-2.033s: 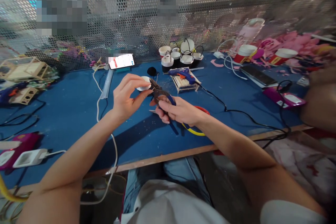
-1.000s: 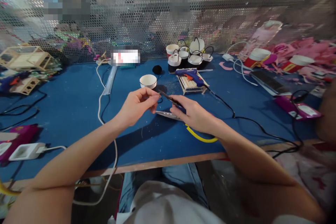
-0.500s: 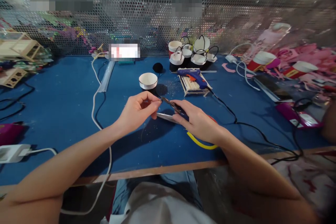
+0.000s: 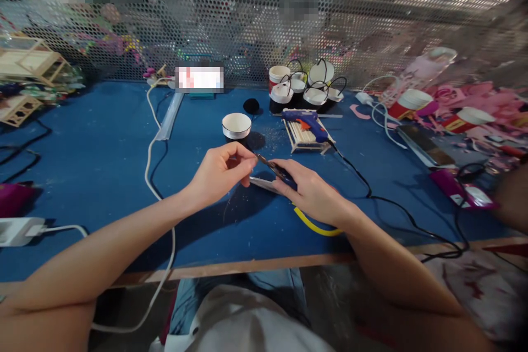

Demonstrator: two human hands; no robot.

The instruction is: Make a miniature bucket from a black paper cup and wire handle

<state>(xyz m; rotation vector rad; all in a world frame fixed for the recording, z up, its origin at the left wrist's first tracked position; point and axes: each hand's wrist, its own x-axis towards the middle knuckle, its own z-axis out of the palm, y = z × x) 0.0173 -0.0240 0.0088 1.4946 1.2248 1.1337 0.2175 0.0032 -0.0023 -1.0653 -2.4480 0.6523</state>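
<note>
My right hand (image 4: 307, 190) grips a pair of scissors (image 4: 270, 168) low over the blue table (image 4: 103, 154), blades pointing left and spread apart. My left hand (image 4: 220, 173) is pinched shut right at the blade tips, holding something thin that I cannot make out. A thin dark strand hangs below it. Just behind the hands stands a small paper cup (image 4: 236, 126) with a dark band.
A blue glue gun (image 4: 305, 119) rests on a stick rack, its black cord running right. Several black-and-white cups with wire handles (image 4: 303, 91) stand at the back by the mesh wall. A white cable (image 4: 154, 137), a yellow loop (image 4: 315, 225), a phone (image 4: 424, 146) and pink craft pieces (image 4: 487, 99) lie around.
Both hands have come down from in front of the cup to just above the table. The scissors now lie flatter, and the cup stands uncovered behind them.
</note>
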